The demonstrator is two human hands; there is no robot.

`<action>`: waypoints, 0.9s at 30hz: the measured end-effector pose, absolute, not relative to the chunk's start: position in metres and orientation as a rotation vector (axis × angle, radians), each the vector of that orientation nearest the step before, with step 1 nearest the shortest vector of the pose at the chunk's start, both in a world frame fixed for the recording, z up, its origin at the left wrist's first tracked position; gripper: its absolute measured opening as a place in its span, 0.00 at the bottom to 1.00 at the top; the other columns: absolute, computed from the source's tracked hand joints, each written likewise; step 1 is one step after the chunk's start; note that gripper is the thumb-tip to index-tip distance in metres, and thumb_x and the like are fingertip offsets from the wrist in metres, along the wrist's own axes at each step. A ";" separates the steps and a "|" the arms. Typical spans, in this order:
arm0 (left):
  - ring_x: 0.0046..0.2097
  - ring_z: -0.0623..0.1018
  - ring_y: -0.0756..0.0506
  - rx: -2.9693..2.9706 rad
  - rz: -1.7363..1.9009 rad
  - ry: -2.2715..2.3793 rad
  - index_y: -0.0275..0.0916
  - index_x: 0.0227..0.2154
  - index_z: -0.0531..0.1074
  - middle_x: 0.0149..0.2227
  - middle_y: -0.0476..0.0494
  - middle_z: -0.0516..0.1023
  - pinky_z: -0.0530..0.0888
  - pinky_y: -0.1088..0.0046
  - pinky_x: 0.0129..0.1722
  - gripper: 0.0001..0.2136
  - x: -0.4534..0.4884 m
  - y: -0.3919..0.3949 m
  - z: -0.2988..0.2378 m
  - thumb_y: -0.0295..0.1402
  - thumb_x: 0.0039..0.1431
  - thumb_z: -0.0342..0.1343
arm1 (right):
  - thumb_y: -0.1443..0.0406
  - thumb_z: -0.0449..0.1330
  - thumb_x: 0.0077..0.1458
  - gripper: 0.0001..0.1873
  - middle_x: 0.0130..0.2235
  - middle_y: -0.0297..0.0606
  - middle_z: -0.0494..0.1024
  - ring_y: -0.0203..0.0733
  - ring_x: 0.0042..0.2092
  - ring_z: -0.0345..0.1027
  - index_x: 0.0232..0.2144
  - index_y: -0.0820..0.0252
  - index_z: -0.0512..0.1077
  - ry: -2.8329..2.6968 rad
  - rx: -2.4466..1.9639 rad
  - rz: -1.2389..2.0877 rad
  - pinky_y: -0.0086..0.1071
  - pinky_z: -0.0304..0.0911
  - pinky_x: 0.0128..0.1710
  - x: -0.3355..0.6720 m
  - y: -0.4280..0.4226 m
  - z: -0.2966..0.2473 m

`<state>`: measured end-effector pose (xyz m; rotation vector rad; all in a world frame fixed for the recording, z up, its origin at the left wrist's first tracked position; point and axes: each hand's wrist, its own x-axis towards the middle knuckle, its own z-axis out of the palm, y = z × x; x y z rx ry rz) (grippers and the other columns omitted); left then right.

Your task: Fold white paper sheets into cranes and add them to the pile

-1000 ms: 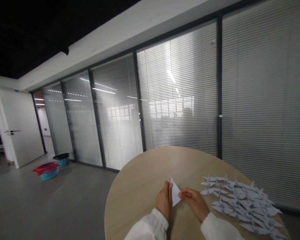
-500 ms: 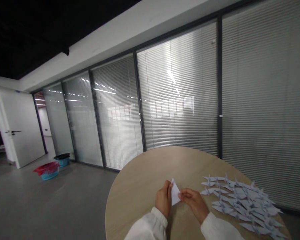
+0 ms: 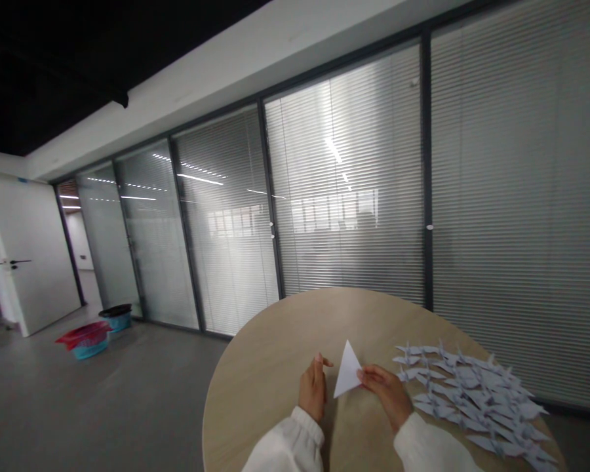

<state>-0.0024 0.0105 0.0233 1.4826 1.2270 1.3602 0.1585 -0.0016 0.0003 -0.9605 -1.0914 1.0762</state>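
A white sheet of paper folded into a triangle (image 3: 347, 372) is held above the round wooden table, its point upward. My right hand (image 3: 384, 388) pinches its right edge between thumb and fingers. To the left of the paper, my left hand (image 3: 314, 387) is apart from it, with thumb and index finger spread and nothing between them. Many folded paper cranes (image 3: 476, 393) stand in close rows on the table, to the right of my right hand.
The round table (image 3: 255, 367) has its curved edge in front and at left. On the grey floor beyond stand two blue bins, one with a red liner (image 3: 89, 339) and one with a black liner (image 3: 118, 317). A glass partition with blinds (image 3: 349, 196) runs behind; a white door (image 3: 34, 249) stands ajar.
My left hand has let go of the folded paper and drawn a little to the left. The paper, in my right hand, has turned and shows more of its triangular face.
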 end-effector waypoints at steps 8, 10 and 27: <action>0.14 0.64 0.54 1.480 1.128 1.052 0.34 0.20 0.67 0.14 0.53 0.65 0.57 0.80 0.11 0.21 0.005 0.022 0.007 0.51 0.36 0.56 | 0.53 0.61 0.36 0.17 0.26 0.38 0.77 0.46 0.32 0.70 0.24 0.62 0.71 -1.137 -0.984 1.024 0.34 0.63 0.32 0.158 0.001 -0.001; 0.14 0.65 0.53 1.434 1.064 1.024 0.34 0.19 0.67 0.13 0.53 0.66 0.59 0.79 0.11 0.22 0.006 0.023 0.005 0.51 0.31 0.59 | 0.53 0.61 0.35 0.17 0.25 0.38 0.77 0.46 0.31 0.70 0.23 0.62 0.72 -1.114 -0.995 1.003 0.33 0.63 0.31 0.159 0.002 -0.001; 0.18 0.71 0.49 1.281 0.870 0.913 0.32 0.15 0.68 0.15 0.47 0.71 0.68 0.74 0.18 0.19 0.003 0.018 0.011 0.46 0.28 0.63 | 0.55 0.63 0.32 0.16 0.23 0.37 0.77 0.45 0.29 0.70 0.22 0.62 0.72 -1.087 -1.010 0.965 0.33 0.63 0.30 0.161 0.000 0.003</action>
